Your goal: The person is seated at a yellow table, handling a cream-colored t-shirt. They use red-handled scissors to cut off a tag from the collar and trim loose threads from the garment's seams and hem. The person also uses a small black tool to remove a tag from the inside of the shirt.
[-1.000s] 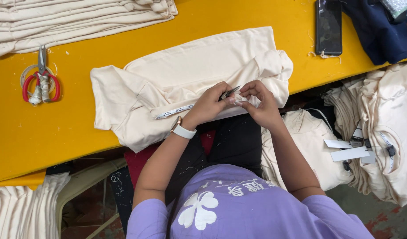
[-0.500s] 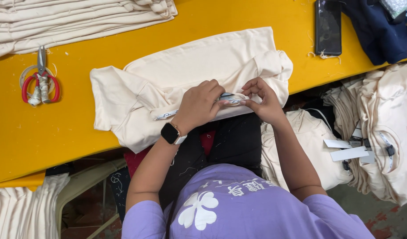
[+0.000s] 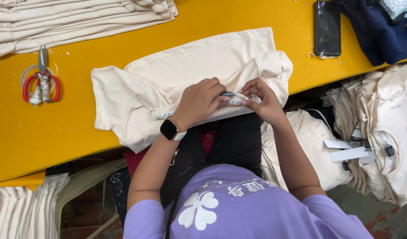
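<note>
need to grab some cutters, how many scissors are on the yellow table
1. The red-handled scissors lie near the left end of the yellow table, below the stack of folded cream cloth. Others could be hidden under the garments.

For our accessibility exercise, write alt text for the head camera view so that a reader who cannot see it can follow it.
Seen from above, a person's left hand and right hand pinch a small tag at the edge of a cream garment on a yellow table. Red-handled scissors lie to the left, a dark phone at the top right, and folded cream garments at the top left.
</note>
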